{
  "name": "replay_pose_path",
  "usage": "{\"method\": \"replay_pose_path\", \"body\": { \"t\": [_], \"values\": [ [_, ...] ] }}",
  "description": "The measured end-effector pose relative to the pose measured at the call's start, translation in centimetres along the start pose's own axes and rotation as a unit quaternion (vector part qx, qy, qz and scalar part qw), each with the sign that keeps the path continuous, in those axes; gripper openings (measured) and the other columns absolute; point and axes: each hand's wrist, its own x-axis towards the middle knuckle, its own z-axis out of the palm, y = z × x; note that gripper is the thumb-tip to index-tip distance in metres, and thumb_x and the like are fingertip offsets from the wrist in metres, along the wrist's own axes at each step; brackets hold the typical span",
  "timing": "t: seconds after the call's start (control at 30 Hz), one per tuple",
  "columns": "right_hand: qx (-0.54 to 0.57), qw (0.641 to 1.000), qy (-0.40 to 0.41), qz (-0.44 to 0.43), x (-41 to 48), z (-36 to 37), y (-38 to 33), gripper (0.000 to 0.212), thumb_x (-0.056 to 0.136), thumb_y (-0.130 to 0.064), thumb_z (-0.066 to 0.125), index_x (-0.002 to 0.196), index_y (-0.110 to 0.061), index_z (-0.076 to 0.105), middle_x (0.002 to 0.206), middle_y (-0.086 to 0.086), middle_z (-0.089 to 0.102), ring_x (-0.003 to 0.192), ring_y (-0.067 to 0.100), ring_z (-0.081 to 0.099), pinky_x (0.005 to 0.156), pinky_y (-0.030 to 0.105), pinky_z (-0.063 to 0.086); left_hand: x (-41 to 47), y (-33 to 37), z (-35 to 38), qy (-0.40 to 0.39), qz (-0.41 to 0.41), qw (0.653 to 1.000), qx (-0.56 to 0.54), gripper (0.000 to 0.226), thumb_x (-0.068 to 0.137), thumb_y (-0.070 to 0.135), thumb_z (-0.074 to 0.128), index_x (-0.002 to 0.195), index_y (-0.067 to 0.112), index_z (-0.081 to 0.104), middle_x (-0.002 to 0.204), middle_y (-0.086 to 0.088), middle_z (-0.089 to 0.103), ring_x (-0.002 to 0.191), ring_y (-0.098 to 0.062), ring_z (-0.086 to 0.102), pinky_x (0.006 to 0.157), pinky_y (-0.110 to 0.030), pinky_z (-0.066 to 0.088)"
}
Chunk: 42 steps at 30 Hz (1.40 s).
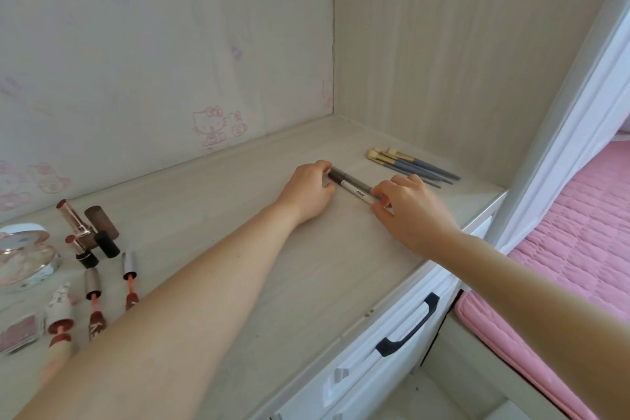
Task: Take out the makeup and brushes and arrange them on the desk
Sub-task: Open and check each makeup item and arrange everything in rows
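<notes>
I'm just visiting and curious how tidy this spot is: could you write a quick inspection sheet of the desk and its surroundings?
Surface: pale wood-grain desk, no spills seen.
Job's things: makeup pens side by side mid-desk; brushes grouped to their right; lipsticks, lip glosses and a compact at the left.
Clutter: nothing seen.
Hands: left hand grips the pens' far end, right hand pinches their near end.
Cables: nothing seen.
Surroundings: cartoon-sticker wall behind, drawer with dark handle below, pink bed on the right.

Matt pale wood-grain desk, quilted pink mattress
</notes>
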Motion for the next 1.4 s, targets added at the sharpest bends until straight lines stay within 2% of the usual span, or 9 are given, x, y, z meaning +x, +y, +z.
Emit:
{"method": "replay_pose_path", "body": {
  "t": [0.13, 0.3, 0.47, 0.63, 0.8, 1.03, 1.1, 1.2, 1.4],
  "values": [
    [-0.023, 1.000, 0.004, -0.016, -0.2, 0.3, -0.2, 0.029, 0.096, -0.029, 0.045, 0.120, -0.021, 0.059, 0.108, -0.002, 0.059, 0.102, 0.022, 0.045, 0.086, 0.031, 0.041, -0.1, 0.1, 0.1, 0.000, 0.009, 1.000, -0.016, 0.039, 0.091, 0.017, 0.051, 0.129, 0.014, 0.055, 0.129, -0.010, 0.059, 0.122, -0.026, 0.049, 0.095, -0.026, 0.037],
    [-0.026, 0.999, 0.011, -0.022, -0.6, 0.1, -0.8, 0.028, 0.096, -0.027, 0.047, 0.120, -0.021, 0.060, 0.109, -0.003, 0.060, 0.103, 0.021, 0.046, 0.089, 0.032, 0.041, -0.9, 0.0, -0.3, 0.004, -0.004, 1.000, -0.022, 0.045, 0.092, 0.018, 0.051, 0.136, 0.013, 0.048, 0.136, -0.008, 0.053, 0.130, -0.023, 0.042, 0.101, -0.024, 0.032],
    [-0.005, 0.999, 0.028, -0.031, -0.8, -1.1, -2.2, 0.025, 0.096, -0.028, 0.049, 0.116, -0.022, 0.062, 0.106, -0.004, 0.061, 0.101, 0.018, 0.047, 0.086, 0.030, 0.042, -2.7, -0.4, -1.9, 0.018, -0.008, 0.999, -0.036, 0.044, 0.093, 0.019, 0.050, 0.137, 0.016, 0.046, 0.133, -0.008, 0.054, 0.128, -0.023, 0.042, 0.100, -0.026, 0.032],
    [0.027, 0.998, 0.037, -0.050, -1.3, -2.2, -4.9, 0.024, 0.095, -0.027, 0.052, 0.116, -0.021, 0.062, 0.102, -0.006, 0.062, 0.096, 0.016, 0.047, 0.082, 0.027, 0.043, -5.3, -1.7, -4.9, 0.057, -0.013, 0.997, -0.056, 0.040, 0.091, 0.015, 0.053, 0.131, 0.017, 0.053, 0.127, -0.006, 0.059, 0.122, -0.020, 0.049, 0.092, -0.020, 0.033],
    [0.089, 0.992, 0.030, -0.081, -2.5, -2.9, -8.4, 0.028, 0.093, -0.022, 0.056, 0.121, -0.018, 0.058, 0.097, -0.007, 0.058, 0.089, 0.014, 0.053, 0.080, 0.033, 0.051, -8.9, -4.2, -8.3, 0.091, -0.011, 0.995, -0.043, 0.029, 0.089, 0.009, 0.061, 0.117, 0.012, 0.064, 0.111, -0.004, 0.066, 0.108, -0.017, 0.056, 0.085, -0.014, 0.033],
    [0.137, 0.984, 0.020, -0.110, -4.3, -3.6, -13.8, 0.022, 0.093, -0.015, 0.055, 0.113, -0.017, 0.063, 0.093, -0.005, 0.055, 0.080, 0.014, 0.057, 0.070, 0.020, 0.042, -14.8, -6.9, -13.1, 0.103, -0.028, 0.992, -0.068, 0.018, 0.088, 0.012, 0.064, 0.103, 0.019, 0.071, 0.098, 0.002, 0.065, 0.084, -0.011, 0.055, 0.068, -0.013, 0.035],
    [0.144, 0.982, 0.013, -0.122, -4.8, -3.9, -15.4, 0.022, 0.094, -0.015, 0.054, 0.114, -0.017, 0.063, 0.091, -0.006, 0.053, 0.079, 0.014, 0.057, 0.068, 0.018, 0.041, -16.7, -7.6, -14.6, 0.109, -0.036, 0.990, -0.087, 0.015, 0.087, 0.012, 0.065, 0.098, 0.022, 0.071, 0.095, 0.002, 0.066, 0.085, -0.013, 0.058, 0.072, -0.014, 0.040],
    [0.156, 0.977, 0.005, -0.144, -5.4, -3.9, -18.0, 0.020, 0.094, -0.016, 0.055, 0.112, -0.019, 0.064, 0.090, -0.009, 0.051, 0.077, 0.011, 0.057, 0.068, 0.022, 0.047, -19.9, -8.7, -16.5, 0.118, -0.054, 0.985, -0.116, 0.014, 0.088, 0.012, 0.065, 0.095, 0.023, 0.071, 0.087, 0.011, 0.065, 0.084, -0.008, 0.059, 0.079, -0.025, 0.044],
    [0.186, 0.964, -0.022, -0.189, -6.9, -3.5, -23.9, 0.018, 0.094, -0.019, 0.054, 0.108, -0.023, 0.065, 0.091, -0.011, 0.051, 0.077, 0.008, 0.056, 0.073, 0.024, 0.048, -26.2, -11.8, -19.9, 0.128, -0.088, 0.968, -0.198, 0.017, 0.090, 0.010, 0.063, 0.094, 0.026, 0.068, 0.095, 0.012, 0.072, 0.096, 0.000, 0.063, 0.085, -0.019, 0.044]
  ]
}}
